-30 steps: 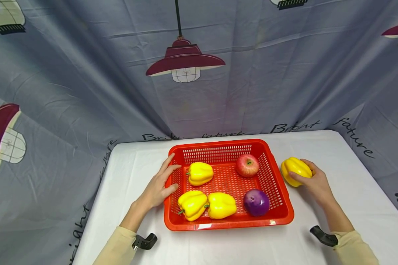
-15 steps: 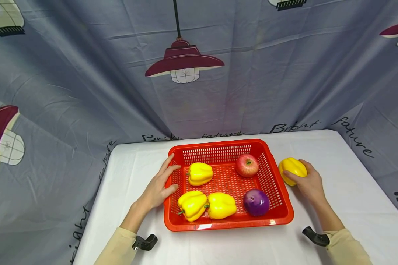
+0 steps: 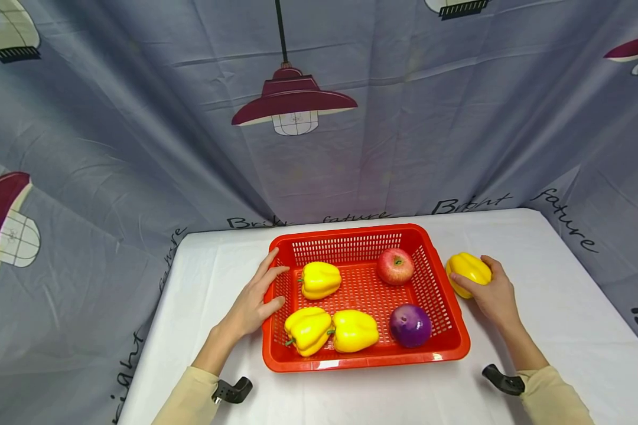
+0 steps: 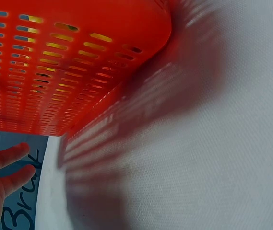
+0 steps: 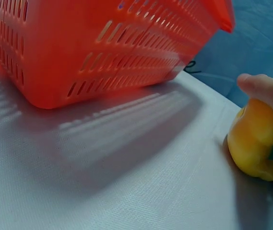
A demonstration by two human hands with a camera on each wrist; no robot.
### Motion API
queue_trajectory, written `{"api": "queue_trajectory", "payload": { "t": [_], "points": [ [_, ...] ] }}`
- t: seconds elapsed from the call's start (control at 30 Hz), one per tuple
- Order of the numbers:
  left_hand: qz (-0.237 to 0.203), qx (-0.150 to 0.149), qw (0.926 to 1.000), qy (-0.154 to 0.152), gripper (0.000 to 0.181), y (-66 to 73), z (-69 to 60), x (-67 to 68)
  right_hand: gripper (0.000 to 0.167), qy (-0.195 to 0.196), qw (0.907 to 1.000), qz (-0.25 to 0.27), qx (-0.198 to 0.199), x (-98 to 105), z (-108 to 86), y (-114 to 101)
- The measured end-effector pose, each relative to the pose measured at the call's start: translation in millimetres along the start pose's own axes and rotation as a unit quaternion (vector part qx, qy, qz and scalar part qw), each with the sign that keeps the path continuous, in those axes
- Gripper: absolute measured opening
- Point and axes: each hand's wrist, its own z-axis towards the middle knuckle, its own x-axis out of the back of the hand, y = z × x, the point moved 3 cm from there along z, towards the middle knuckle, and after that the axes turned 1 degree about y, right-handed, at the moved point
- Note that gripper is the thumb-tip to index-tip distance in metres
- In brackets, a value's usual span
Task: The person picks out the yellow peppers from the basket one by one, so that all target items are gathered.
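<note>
A yellow bell pepper rests on the white table just right of the red basket; its green stem shows in the right wrist view. My right hand grips it, thumb on the near side and fingers round the far right. My left hand is at the left rim of the red plastic basket, fingers spread and fairly straight. Inside the basket are three yellow bell peppers: one at the back left, two along the front. A red apple sits at the back right, a round purple fruit or vegetable at the front right.
A white cloth covers the table. Grey-blue curtains printed with lamps and lettering hang behind and at both sides. A black strap-mounted device sits on the left wrist, a similar device on the right.
My right hand and the yellow bell pepper have shifted slightly left, closer to the basket, mostly in the first half second. The left hand and the basket's contents have stayed put.
</note>
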Motion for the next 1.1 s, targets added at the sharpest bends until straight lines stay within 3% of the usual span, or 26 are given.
{"api": "queue_trajectory", "payload": {
  "t": [0.27, 0.47, 0.73, 1.1],
  "points": [
    [0.0, 0.006, 1.0, -0.001, 0.06, -1.5, -0.3, -0.8, 0.099, 0.008, 1.0, 0.002, 0.004, -0.1, -0.1, 4.2],
    [0.0, 0.005, 1.0, 0.002, 0.059, -0.1, 0.9, -0.4, 0.11, 0.006, 0.999, 0.031, 0.032, -0.1, -3.5, 6.5],
    [0.001, 0.006, 1.0, 0.002, 0.059, 0.3, 0.9, -0.6, 0.11, -0.008, 0.9962, 0.068, 0.053, 3.7, -6.5, 9.3],
    [-0.003, 0.003, 1.0, 0.004, 0.058, 0.0, 0.2, -0.2, 0.112, -0.029, 0.995, 0.018, 0.094, 18.8, -5.0, 3.7]
  ]
}}
